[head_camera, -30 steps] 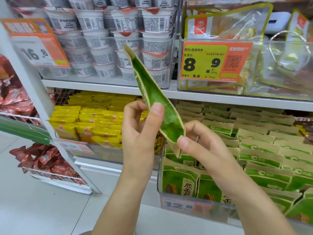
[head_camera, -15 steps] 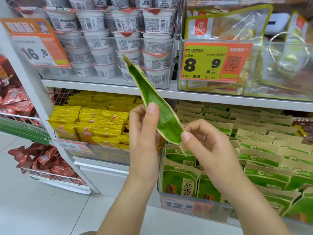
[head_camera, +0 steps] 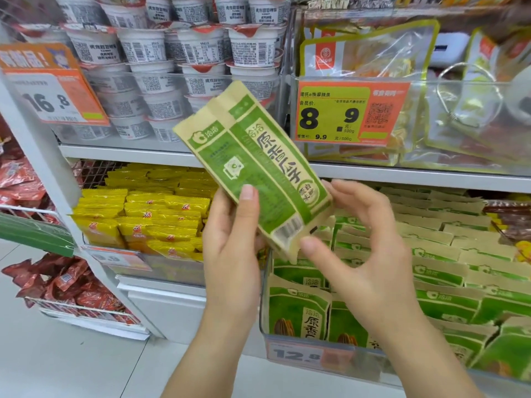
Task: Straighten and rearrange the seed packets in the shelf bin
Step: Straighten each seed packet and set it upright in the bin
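Gripping one green-and-tan seed packet (head_camera: pixel 253 170), the left hand (head_camera: pixel 232 254) is clamping its lower left edge with thumb on the front. Right hand (head_camera: pixel 365 254) is pinching the packet's bottom corner between thumb and curled fingers. Packet is tilting up-left, raised above the clear shelf bin (head_camera: pixel 290 351), which is holding rows of matching packets (head_camera: pixel 436 274).

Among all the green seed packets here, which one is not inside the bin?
The seed packet held up before the shelves: the left hand grips its lower edge, the right hand touches its bottom corner. The other packets stand in the clear bin.
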A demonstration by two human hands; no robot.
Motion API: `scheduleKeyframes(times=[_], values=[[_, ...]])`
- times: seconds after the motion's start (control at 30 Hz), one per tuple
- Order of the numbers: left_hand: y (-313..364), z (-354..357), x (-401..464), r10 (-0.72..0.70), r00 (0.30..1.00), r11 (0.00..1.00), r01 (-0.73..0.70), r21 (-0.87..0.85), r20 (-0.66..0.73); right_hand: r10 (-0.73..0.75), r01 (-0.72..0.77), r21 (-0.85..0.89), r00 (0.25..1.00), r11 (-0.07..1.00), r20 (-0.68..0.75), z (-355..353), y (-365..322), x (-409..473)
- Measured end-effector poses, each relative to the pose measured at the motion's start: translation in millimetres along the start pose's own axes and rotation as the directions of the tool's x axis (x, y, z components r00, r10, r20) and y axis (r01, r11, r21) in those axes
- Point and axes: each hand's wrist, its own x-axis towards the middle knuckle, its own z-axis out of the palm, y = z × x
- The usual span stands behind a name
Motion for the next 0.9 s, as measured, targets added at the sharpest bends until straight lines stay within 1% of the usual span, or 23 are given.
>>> scheduleKeyframes(times=[0.03,0.07,0.1,0.17,0.23,0.3,0.33,0.37,0.43,0.5,0.57,0.63,0.67,0.8,0.9], values=[[1.2,-3.5,2.2,-0.028,0.999,1.0,0.029,-0.008,0.018,0.092,-0.091,0.144,0.996,0.985,0.002,-2.0,-3.2,1.3],[2.7,-7.6,4.7,-0.068,0.996,0.998,0.068,-0.001,0.052,0.176,-0.172,0.27,0.984,0.947,0.011,-4.7,-5.1,3.3],[4.6,-11.3,6.5,-0.118,0.988,0.993,0.116,0.027,0.101,0.245,-0.238,0.356,0.969,0.904,0.026,-8.1,-6.4,5.8],[7.0,-16.5,8.4,-0.236,0.945,0.969,0.213,0.124,0.224,0.342,-0.337,0.453,0.937,0.825,0.074,-14.3,-8.5,11.5],[7.3,-16.1,7.3,-0.326,0.891,0.941,0.276,0.193,0.316,0.405,-0.406,0.5,0.907,0.765,0.116,-17.5,-9.5,15.2],[5.0,-11.8,6.0,-0.353,0.878,0.931,0.296,0.213,0.323,0.445,-0.437,0.52,0.888,0.734,0.12,-19.0,-8.4,16.3],[3.1,-9.8,5.6,-0.336,0.891,0.934,0.274,0.227,0.306,0.453,-0.439,0.522,0.885,0.731,0.11,-19.3,-8.5,16.8],[0.4,-8.6,5.4,-0.289,0.914,0.939,0.213,0.271,0.284,0.453,-0.433,0.522,0.886,0.735,0.097,-19.4,-8.3,16.9],[-3.7,-7.3,4.8,-0.132,0.965,0.904,0.024,0.427,0.225,0.436,-0.407,0.529,0.897,0.744,0.077,-18.1,-8.4,16.2],[-3.7,-5.8,2.8,0.027,0.98,0.828,-0.133,0.545,0.198,0.419,-0.389,0.548,0.905,0.741,0.076,-15.1,-8.4,13.4],[-1.6,-4.1,-0.5,0.125,0.969,0.717,-0.235,0.657,0.211,0.403,-0.378,0.566,0.911,0.733,0.087,-10.1,-9.1,9.7],[-0.1,-2.8,-2.7,0.17,0.963,0.59,-0.269,0.761,0.208,0.387,-0.367,0.57,0.918,0.735,0.091,-5.7,-10.4,7.3],[1.0,-1.1,-3.4,0.187,0.964,0.558,-0.263,0.787,0.189,0.379,-0.36,0.567,0.921,0.741,0.09,-4.4,-11.0,6.6],[1.3,1.4,-4.5,0.263,0.952,0.507,-0.273,0.817,0.155,0.335,-0.323,0.555,0.938,0.767,0.084,-2.5,-14.4,5.2],[0.5,-0.2,-5.0,0.268,0.953,0.468,-0.257,0.845,0.141,0.305,-0.311,0.56,0.946,0.768,0.106,-1.0,-18.0,4.5]])
